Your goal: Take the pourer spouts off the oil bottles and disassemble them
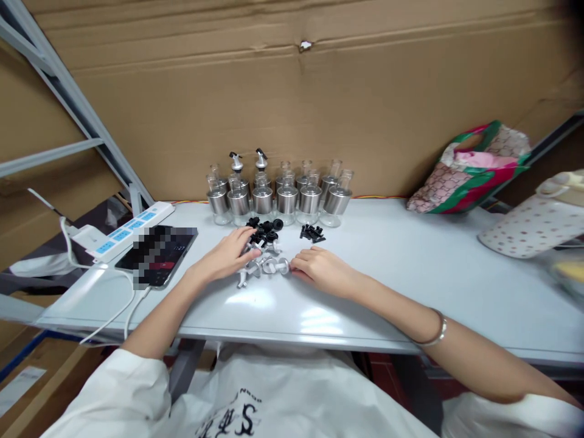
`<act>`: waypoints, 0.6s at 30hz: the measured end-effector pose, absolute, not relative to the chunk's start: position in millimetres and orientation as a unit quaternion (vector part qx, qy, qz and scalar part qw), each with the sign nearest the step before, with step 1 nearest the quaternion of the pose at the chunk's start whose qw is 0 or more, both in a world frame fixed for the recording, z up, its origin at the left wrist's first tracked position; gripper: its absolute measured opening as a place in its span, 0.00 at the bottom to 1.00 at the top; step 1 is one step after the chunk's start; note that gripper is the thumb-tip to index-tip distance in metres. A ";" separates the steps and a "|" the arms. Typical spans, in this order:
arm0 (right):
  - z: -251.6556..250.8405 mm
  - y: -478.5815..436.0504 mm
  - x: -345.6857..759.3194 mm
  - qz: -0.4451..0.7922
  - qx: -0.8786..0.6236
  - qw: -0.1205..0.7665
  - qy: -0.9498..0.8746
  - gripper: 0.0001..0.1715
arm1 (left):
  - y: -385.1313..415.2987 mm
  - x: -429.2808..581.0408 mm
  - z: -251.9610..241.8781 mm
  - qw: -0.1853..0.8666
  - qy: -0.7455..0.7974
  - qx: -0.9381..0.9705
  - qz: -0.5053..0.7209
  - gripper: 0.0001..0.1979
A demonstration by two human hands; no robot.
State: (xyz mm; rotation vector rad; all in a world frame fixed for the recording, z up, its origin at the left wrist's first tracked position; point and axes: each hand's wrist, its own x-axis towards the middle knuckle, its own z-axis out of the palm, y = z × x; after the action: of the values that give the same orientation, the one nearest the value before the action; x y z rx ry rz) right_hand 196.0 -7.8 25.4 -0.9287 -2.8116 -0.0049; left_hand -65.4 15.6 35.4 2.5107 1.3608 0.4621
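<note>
My left hand [230, 250] reaches over the left side of a loose pile, its fingers stretched out and thumb apart. Under and beside it lie silver pourer spouts [269, 266] and, just behind, small black stopper parts [267, 229]. My right hand [326, 272] rests at the right edge of the silver spouts with its fingers curled together. Its fingertips meet the outermost spout; what they hold, if anything, is hidden. A small heap of thin black pieces [312, 232] lies behind the right hand.
Two rows of glass bottles with metal sleeves [287, 199] stand at the back; two rear ones carry pourer tops [236, 162]. A phone [159, 255] with a white cable and a power strip [132, 231] are left. A patterned bag [449, 182] and a dotted white container [533, 219] sit right.
</note>
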 end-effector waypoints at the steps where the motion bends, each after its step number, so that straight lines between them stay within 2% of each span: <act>1: 25.2 -7.9 195.1 0.006 -0.313 0.092 -0.945 0.08 | 10.1 -66.6 33.6 0.131 0.466 0.861 0.156 0.32; 4: 26.0 -9.9 192.5 0.031 -0.316 0.099 -0.943 0.14 | -1.7 -68.5 29.9 0.142 0.454 0.866 0.152 0.42; 7: 25.7 -13.2 188.5 0.075 -0.342 0.109 -0.931 0.26 | -6.4 -67.7 27.5 0.141 0.432 0.879 0.145 0.46; 9: 22.4 -14.2 184.4 0.113 -0.369 0.135 -0.913 0.33 | -7.3 -66.4 26.4 0.133 0.415 0.888 0.145 0.45; 12: 13.1 -12.4 176.4 0.135 -0.410 0.226 -0.873 0.37 | -8.2 -64.4 25.8 0.118 0.396 0.897 0.154 0.42; 14: 7.3 -9.4 170.2 0.133 -0.412 0.265 -0.862 0.44 | -8.9 -64.0 25.6 0.110 0.390 0.900 0.161 0.38; 16: 4.2 -6.2 162.8 0.141 -0.392 0.255 -0.873 0.52 | -9.3 -64.5 25.0 0.104 0.385 0.901 0.171 0.34; 18: 3.7 -3.6 154.1 0.150 -0.363 0.227 -0.891 0.54 | -9.2 -65.6 23.5 0.100 0.376 0.902 0.185 0.31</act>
State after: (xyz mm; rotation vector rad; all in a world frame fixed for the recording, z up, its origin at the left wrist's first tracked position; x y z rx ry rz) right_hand 154.1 -3.6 3.7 -1.0008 -2.4549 0.4146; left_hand -65.6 -9.2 23.5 2.6678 1.1125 0.5475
